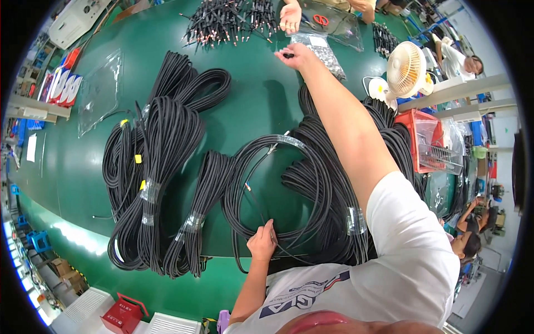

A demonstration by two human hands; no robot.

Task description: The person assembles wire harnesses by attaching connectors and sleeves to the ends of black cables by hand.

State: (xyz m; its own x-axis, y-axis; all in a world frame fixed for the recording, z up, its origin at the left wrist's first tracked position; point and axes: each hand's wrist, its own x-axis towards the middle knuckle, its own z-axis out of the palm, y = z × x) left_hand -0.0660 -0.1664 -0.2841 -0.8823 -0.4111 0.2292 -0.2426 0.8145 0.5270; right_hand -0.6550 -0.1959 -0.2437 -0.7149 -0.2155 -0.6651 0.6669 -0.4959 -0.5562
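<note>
My left hand (262, 241) is closed at the near side of a round coil of black cable (234, 206). A thin black cable runs up from its fingers, ending in bare coloured wires inside the ring. My right hand (295, 56) reaches far across the green table, fingers curled around a small black part (288, 55) whose kind I cannot make out. Just beside it lies a clear plastic bag (328, 57) of small parts. Another person's open hand (290, 18) is held just beyond my right hand.
Large taped bundles of black cable (172, 133) lie to the left, more (314, 139) under my right arm. A pile of short cables (217, 22) sits at the far edge, near red-handled scissors (321, 20). A fan (407, 68) and red crate (416, 136) stand right.
</note>
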